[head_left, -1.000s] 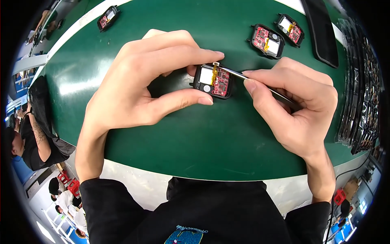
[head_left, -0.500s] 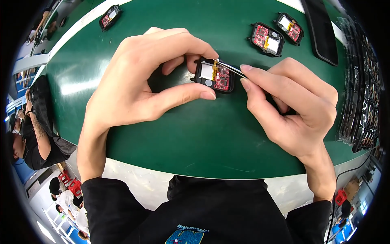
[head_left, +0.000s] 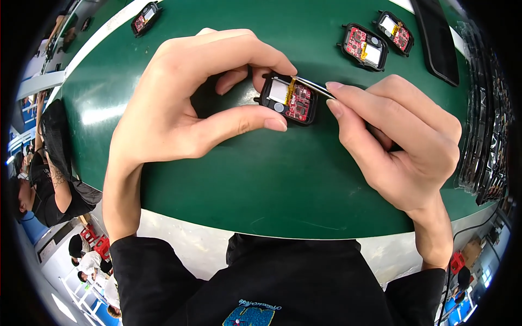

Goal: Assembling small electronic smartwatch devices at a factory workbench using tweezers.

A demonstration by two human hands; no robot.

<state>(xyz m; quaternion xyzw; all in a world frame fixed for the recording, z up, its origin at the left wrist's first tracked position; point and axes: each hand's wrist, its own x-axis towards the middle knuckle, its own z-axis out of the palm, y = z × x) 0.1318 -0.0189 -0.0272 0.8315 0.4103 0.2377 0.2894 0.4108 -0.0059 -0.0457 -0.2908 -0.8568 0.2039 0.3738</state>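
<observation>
Between the thumb and fingers of my left hand [head_left: 190, 103] is a small black open casing [head_left: 311, 115], like a smartwatch body. It lies tilted over the table, showing a red circuit board [head_left: 300, 104], a white battery-like block [head_left: 278, 91], a yellow flex strip [head_left: 291, 91] and a round silver disc. My right hand [head_left: 405, 136] pinches thin metal tweezers [head_left: 315, 87] between thumb and index finger. The tweezer tips reach the casing's top edge, by the upper end of the yellow strip and close to my left index fingertip. Whether they grip anything there is too small to tell.
The green table [head_left: 261, 190] bears two similar open casings [head_left: 363, 48] at the back right and another casing [head_left: 145, 19] at the far left. A long black object [head_left: 435, 41] lies beyond. Stacked clear plastic trays [head_left: 484, 125] stand at the right edge. A person [head_left: 51, 179] sits at the left.
My right hand has shifted slightly right, the tweezers with it. The casing stays in my left hand, nearly in place. The two casings at the back right appear a little higher and further right.
</observation>
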